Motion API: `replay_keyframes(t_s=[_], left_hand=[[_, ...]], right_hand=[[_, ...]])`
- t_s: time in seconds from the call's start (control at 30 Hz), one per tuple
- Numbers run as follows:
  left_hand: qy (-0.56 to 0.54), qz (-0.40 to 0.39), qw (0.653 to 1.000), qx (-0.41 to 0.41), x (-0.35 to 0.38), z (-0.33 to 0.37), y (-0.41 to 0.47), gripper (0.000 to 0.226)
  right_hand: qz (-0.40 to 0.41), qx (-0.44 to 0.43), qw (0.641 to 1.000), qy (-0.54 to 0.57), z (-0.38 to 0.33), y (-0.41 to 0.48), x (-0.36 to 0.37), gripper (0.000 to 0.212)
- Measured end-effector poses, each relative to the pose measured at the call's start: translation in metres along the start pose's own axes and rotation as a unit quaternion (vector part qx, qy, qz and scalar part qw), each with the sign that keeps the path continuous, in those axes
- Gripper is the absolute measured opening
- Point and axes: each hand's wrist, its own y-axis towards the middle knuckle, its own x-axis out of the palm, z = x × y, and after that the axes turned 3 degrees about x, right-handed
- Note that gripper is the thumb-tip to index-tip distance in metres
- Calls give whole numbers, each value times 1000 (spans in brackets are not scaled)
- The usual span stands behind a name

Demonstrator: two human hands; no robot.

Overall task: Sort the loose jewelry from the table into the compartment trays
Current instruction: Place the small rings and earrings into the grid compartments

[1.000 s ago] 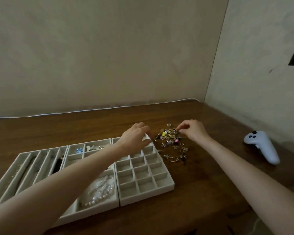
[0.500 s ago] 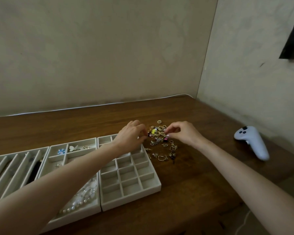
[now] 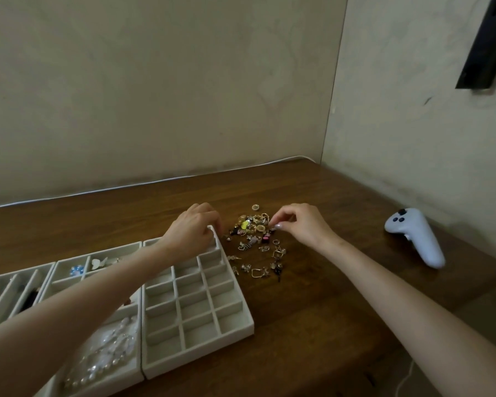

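We read this as the picking step. The right hand (image 3: 301, 224) has thumb and forefinger pinched on a small piece at the edge of the loose jewelry (image 3: 255, 239), which lies heaped on the table (image 3: 312, 310) just beside the grid tray (image 3: 198, 359). The left hand (image 3: 192, 233) curls at the tray's far corner (whether it grips the rim we cannot tell). The next move calls for lifting that piece clear without dragging its neighbours. No writing or brand is legible, not even on the white controller (image 3: 415, 239).
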Motion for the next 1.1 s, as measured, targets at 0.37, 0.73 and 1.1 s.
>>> replay_keyframes(t_s=[0.37, 0.73, 1.1], left_hand=[[19, -5, 999, 28, 12, 1, 14, 23], [81, -108, 991, 26, 19, 4, 39, 39], [23, -65, 997, 29, 16, -8, 47, 34]], right_hand=[[-62, -19, 998, -19, 7, 3, 3, 19], [-36, -38, 995, -80, 4, 19, 8, 28], [-48, -43, 994, -88, 9, 29, 10, 40]])
